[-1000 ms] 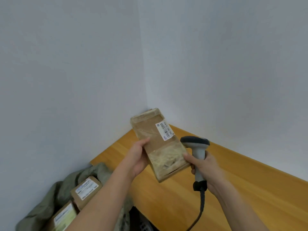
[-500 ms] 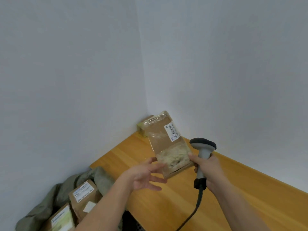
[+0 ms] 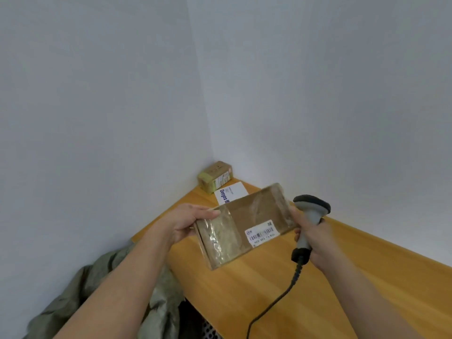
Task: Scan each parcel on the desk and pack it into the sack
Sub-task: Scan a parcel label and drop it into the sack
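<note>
The left hand [image 3: 186, 223] has taken a fresh grip on the short end of the flat brown parcel [image 3: 244, 226], thumb on top — half a second ago it was open beside it. The right hand [image 3: 315, 238] is wrapped around the scanner [image 3: 309, 216], its fingertips steadying the parcel's other end. The parcel, upright a moment ago, now lies lengthwise above the bench [image 3: 342, 277], barcode label [image 3: 263, 233] up; it looks ready for scanning, though the scanner is not yet aimed at the label. Beyond the parcel, toward the wall corner, a white envelope [image 3: 232, 193] and a small box [image 3: 215, 176] wait on the bench. The sack [image 3: 102, 285] slumps left of and below the parcel — the left forearm crosses over it.
</note>
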A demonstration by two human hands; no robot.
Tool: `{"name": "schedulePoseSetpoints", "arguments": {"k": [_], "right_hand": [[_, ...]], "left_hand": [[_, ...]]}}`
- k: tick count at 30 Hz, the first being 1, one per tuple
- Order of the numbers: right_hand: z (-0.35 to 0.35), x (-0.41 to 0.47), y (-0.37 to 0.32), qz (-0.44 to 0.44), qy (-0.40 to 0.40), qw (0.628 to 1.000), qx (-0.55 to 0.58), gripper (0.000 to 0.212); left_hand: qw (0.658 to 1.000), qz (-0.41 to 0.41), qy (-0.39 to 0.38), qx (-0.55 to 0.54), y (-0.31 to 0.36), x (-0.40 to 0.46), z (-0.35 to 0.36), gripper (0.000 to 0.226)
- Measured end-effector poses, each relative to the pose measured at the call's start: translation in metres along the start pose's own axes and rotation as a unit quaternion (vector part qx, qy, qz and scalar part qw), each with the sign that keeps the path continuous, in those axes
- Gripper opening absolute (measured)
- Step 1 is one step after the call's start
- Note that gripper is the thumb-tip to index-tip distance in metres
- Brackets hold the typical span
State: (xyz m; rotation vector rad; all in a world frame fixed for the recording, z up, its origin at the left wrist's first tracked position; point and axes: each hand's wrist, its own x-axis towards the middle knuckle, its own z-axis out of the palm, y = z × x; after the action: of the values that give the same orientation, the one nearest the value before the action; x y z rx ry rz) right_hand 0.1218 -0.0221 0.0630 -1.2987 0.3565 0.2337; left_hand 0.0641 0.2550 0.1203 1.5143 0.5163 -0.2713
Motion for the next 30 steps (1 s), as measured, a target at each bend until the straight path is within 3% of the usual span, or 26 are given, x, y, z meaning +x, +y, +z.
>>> {"name": "schedulePoseSetpoints", "arguments": {"k": [5,10,16,21,24,30], "right_hand": [[-0.001,-0.004,0.016,0.029,-0.053,0.998,-0.026,0.052],[0.010,-0.006,0.015,0.049,-0.036,0.998,0.000,0.042],[0.026,-0.007,0.012,0.069,0.010,0.997,0.038,0.035],[0.038,-0.014,0.010,0.086,-0.012,0.996,-0.034,0.041],[0.042,-0.022,-0.002,0.105,-0.050,0.989,-0.090,0.046],[0.057,-0.056,-0.036,0.080,-0.199,0.958,-0.189,0.042]], "left_hand": [[1.000,0.012,0.015,-0.005,0.010,-0.005,-0.004,0.042],[0.979,0.048,0.032,-0.197,0.003,-0.012,-0.012,0.030],[0.974,-0.036,0.061,-0.217,-0.041,-0.022,-0.007,0.025],[0.956,-0.025,0.119,-0.268,-0.055,-0.021,-0.021,0.020],[0.940,-0.026,0.161,-0.298,-0.062,-0.017,-0.035,0.026],[0.900,-0.030,0.249,-0.355,-0.083,-0.007,-0.059,0.038]]}}
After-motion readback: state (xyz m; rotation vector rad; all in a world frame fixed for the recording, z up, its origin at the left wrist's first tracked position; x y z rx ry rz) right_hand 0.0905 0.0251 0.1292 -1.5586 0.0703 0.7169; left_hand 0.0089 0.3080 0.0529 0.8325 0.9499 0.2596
